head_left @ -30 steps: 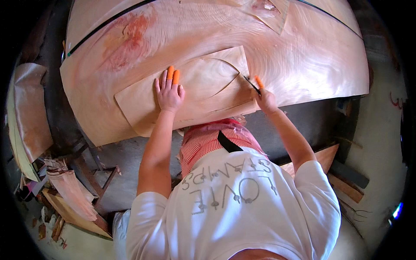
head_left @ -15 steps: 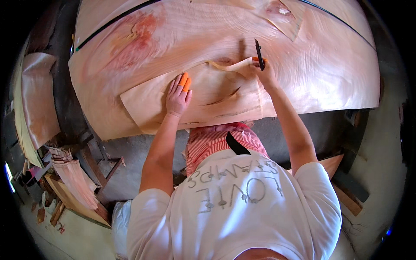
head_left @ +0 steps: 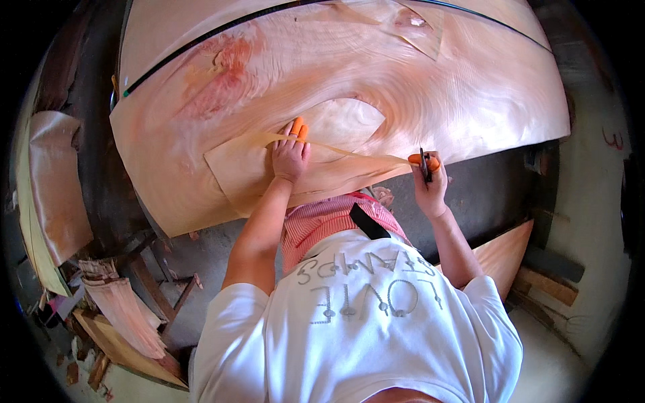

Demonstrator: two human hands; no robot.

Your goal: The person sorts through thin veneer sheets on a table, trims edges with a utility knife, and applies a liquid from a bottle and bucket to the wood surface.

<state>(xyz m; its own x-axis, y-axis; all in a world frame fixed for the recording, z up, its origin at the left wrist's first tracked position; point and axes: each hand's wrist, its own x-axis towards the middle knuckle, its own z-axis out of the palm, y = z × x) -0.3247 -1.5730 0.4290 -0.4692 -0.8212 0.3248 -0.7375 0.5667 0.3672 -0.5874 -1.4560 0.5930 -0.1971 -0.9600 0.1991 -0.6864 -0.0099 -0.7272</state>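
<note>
One broad veneer sheet (head_left: 376, 74) covering a dark workbench (head_left: 490, 195), concrete floor (head_left: 591, 221) and wood scraps (head_left: 114, 316) around. Left hand (head_left: 290, 156), orange-tipped fingers together, flat on a cut veneer piece (head_left: 255, 171). Right hand (head_left: 430, 183) at the sheet's near edge, fist closed round a knife (head_left: 424, 164); long axis near upright, blade pointing away from the body.

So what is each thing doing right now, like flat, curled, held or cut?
Left hand: pressed flat on the veneer patch.
Right hand: gripping the knife.
Knife: upright, at the sheet's near edge.
Veneer patch: top edge curling up.
Big veneer sheet: lying flat, cut-out hole in it.
Scrap veneer: piled on the floor.
</note>
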